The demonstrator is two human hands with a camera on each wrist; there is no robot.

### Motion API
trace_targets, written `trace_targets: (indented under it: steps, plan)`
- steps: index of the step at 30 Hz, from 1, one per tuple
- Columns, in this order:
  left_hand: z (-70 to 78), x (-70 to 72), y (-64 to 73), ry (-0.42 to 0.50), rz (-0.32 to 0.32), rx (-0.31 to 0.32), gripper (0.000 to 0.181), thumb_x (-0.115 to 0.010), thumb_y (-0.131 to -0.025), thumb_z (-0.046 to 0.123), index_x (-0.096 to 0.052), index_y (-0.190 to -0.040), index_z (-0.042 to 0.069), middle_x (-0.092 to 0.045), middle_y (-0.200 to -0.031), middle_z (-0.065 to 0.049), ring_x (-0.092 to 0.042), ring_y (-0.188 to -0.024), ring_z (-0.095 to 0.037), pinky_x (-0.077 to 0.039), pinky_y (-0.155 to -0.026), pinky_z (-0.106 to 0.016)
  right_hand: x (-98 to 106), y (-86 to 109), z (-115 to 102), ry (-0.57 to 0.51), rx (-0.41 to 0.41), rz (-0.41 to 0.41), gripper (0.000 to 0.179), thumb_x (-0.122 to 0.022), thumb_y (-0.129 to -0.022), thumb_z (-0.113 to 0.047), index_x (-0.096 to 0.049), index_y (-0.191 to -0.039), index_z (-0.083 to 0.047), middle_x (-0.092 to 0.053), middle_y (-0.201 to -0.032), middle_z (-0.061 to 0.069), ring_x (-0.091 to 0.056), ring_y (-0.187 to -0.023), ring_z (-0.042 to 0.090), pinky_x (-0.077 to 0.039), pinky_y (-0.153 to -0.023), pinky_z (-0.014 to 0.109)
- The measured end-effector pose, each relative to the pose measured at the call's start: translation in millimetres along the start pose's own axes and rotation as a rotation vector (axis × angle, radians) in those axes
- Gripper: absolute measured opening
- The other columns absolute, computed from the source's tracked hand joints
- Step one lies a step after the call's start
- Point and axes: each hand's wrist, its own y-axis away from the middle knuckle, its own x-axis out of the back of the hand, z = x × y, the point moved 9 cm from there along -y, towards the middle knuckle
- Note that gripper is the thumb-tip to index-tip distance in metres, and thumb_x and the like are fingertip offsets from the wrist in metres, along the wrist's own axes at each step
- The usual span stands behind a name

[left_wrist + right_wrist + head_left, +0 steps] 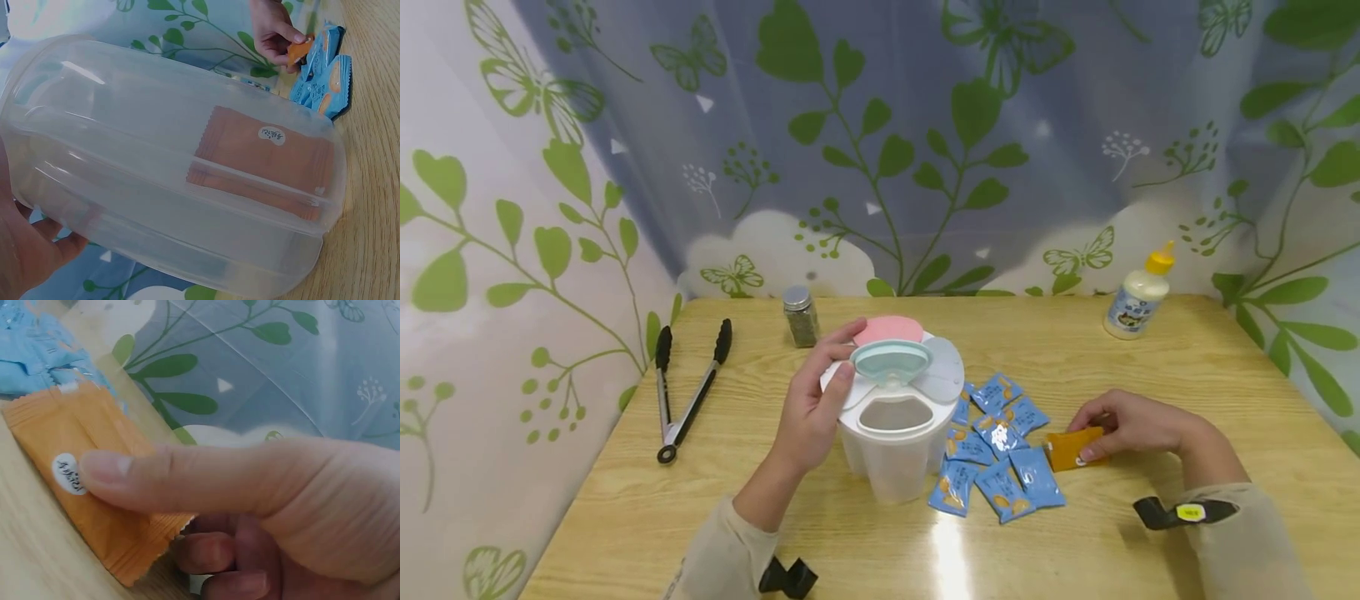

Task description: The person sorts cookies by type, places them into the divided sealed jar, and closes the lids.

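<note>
Orange packet (1067, 450) sat right of centre in the head view, just beside the blue packets (1000, 442). Right hand (1138, 425) was pinching it: thumb flat on the face, fingers curled at the far side. Couldn't tell whether it was clear of the table (1037, 558).

Left hand (812, 400), mid-frame, gripped the left edge of the container (895, 475), thumb over the lid top. Teal flap (891, 362) was up, opening (897, 414) in front of it uncovered.

Handling, my read: packet looked light, film soft and a bit slick, contents possibly crumbly. Best hold was a gentle pinch near a crimped end; a hard squeeze on the middle risked crushing it. Container looked light and thin-walled, so the rim seemed a sensible place to steady it.

View differences: left wrist, right of centre, showed an orange-brown packet (265, 162) through the translucent wall, apparently inside, low down; head view didn't show it. Right wrist showed the crimped ends and white label (70, 474) up close, thumb tip at the label's edge. Only the head view gave the flap and opening.
</note>
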Motion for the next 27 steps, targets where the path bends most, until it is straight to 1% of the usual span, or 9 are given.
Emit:
trace_targets:
  steps: [3, 8, 11, 13, 15, 17, 20, 24, 27]
  plan:
    - [0.0, -0.9, -0.3, 0.001, -0.002, 0.003, 0.019, -0.043, -0.100, 0.003, -0.060, -0.106, -0.002, -0.051, -0.148, -0.015, -0.044, -0.142, -0.029, -0.035, -0.117, -0.030, 1.5, 3.1, 2.1, -0.043, 0.013, -0.014, 0.013, -0.071, -0.091, -0.016, -0.069, -0.103, -0.009, -0.072, -0.100, 0.002, -0.065, -0.089, 0.006, -0.053, -0.075, 0.023]
    - [1.2, -0.5, 0.1, -0.009, 0.005, 0.005, 0.019, -0.043, -0.100, 0.003, -0.061, -0.106, -0.002, -0.051, -0.148, -0.015, -0.045, -0.142, -0.028, -0.035, -0.117, -0.028, 4.1, 1.9, -2.8, -0.109, 0.007, -0.006, 0.012, -0.065, -0.095, -0.013, -0.065, -0.102, -0.004, -0.070, -0.091, -0.001, -0.061, -0.078, 0.005, -0.052, -0.065, 0.025]
    - [1.9, 0.1, 0.3, -0.010, 0.012, 0.002, 0.019, -0.043, -0.100, 0.003, -0.061, -0.106, -0.002, -0.052, -0.148, -0.015, -0.045, -0.141, -0.029, -0.035, -0.116, -0.028, 7.2, 0.3, -13.8, -0.147, 0.032, 0.022, 0.016, -0.062, -0.096, -0.011, -0.062, -0.109, -0.001, -0.069, -0.089, -0.002, -0.059, -0.071, 0.004, -0.051, -0.059, 0.026]
    - [2.2, 1.3, 0.6, -0.011, 0.015, 0.001, 0.019, -0.043, -0.100, 0.003, -0.061, -0.106, -0.002, -0.052, -0.148, -0.015, -0.045, -0.141, -0.029, -0.035, -0.116, -0.028, 8.6, -1.2, -23.3, -0.161, 0.072, 0.038, 0.021, -0.059, -0.098, -0.008, -0.061, -0.117, 0.001, -0.068, -0.089, -0.002, -0.057, -0.068, 0.004, -0.050, -0.056, 0.027]
    - [2.4, 3.6, 1.3, -0.011, 0.016, 0.000, 0.020, -0.043, -0.100, 0.003, -0.061, -0.106, -0.003, -0.051, -0.148, -0.016, -0.045, -0.141, -0.029, -0.035, -0.116, -0.028, 8.6, -3.8, -34.1, -0.162, 0.128, 0.045, 0.027, -0.056, -0.099, -0.005, -0.058, -0.125, 0.001, -0.067, -0.091, -0.002, -0.056, -0.066, 0.006, -0.050, -0.056, 0.029]
    - [2.5, 5.2, 1.4, -0.007, 0.014, 0.000, 0.020, -0.043, -0.100, 0.003, -0.061, -0.106, -0.002, -0.051, -0.148, -0.015, -0.045, -0.142, -0.028, -0.036, -0.116, -0.029, 7.8, -6.5, -45.3, -0.171, 0.186, 0.040, 0.030, -0.053, -0.100, -0.002, -0.057, -0.129, 0.001, -0.066, -0.092, -0.002, -0.056, -0.065, 0.010, -0.051, -0.055, 0.031]
    - [1.5, 4.3, 0.0, 0.009, 0.007, -0.001, 0.020, -0.043, -0.101, 0.004, -0.061, -0.107, -0.002, -0.051, -0.148, -0.014, -0.044, -0.142, -0.027, -0.036, -0.117, -0.033, 7.0, -8.7, -60.0, -0.195, 0.240, 0.035, 0.028, -0.050, -0.100, 0.000, -0.058, -0.127, 0.001, -0.067, -0.094, -0.002, -0.059, -0.069, 0.012, -0.053, -0.058, 0.032]
    - [0.0, 0.6, -1.1, 0.021, 0.003, 0.002, 0.020, -0.043, -0.101, 0.006, -0.060, -0.107, -0.002, -0.052, -0.147, -0.014, -0.044, -0.142, -0.026, -0.034, -0.118, -0.037, 11.0, -9.2, -73.1, -0.254, 0.226, 0.098, 0.021, -0.050, -0.101, -0.001, -0.060, -0.120, 0.001, -0.069, -0.097, -0.002, -0.064, -0.078, 0.010, -0.057, -0.066, 0.029]
    - [1.5, 1.7, -0.2, 0.003, 0.012, -0.005, 0.020, -0.043, -0.100, 0.006, -0.060, -0.106, -0.001, -0.053, -0.146, -0.015, -0.045, -0.142, -0.027, -0.033, -0.119, -0.040, 15.8, -11.3, -82.0, -0.311, 0.209, 0.166, 0.022, -0.049, -0.102, -0.002, -0.061, -0.121, -0.003, -0.071, -0.099, -0.002, -0.067, -0.082, 0.009, -0.058, -0.069, 0.029]
